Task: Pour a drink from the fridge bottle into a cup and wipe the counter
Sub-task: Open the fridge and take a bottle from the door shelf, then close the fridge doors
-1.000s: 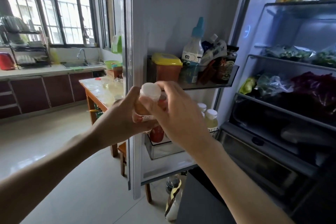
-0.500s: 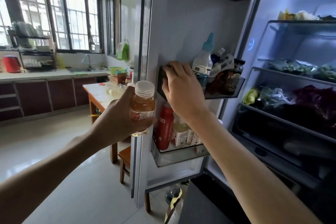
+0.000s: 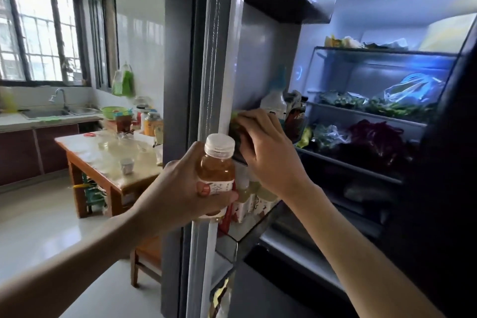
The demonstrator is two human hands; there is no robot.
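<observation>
My left hand [image 3: 180, 188] holds a small amber tea bottle [image 3: 216, 170] with a white cap, upright, in front of the edge of the open fridge door [image 3: 214, 59]. My right hand [image 3: 268, 152] grips the front of the door's upper shelf [image 3: 296, 131], fingers curled over its rim beside a white squeeze bottle [image 3: 273, 103]. A small white cup [image 3: 127, 165] stands on the wooden table [image 3: 108, 160] to the left, behind the door.
The fridge interior [image 3: 374, 111] on the right holds bagged greens on glass shelves. More bottles [image 3: 253, 196] stand in the lower door shelf. Jars and glasses crowd the table's far end. A counter with sink [image 3: 51, 112] runs under the window. A wooden stool [image 3: 147, 258] sits beside the door.
The door has swung toward the fridge, so it now shows nearly edge-on. My right hand stays on the door shelf and my left keeps the bottle. The view has moved closer.
</observation>
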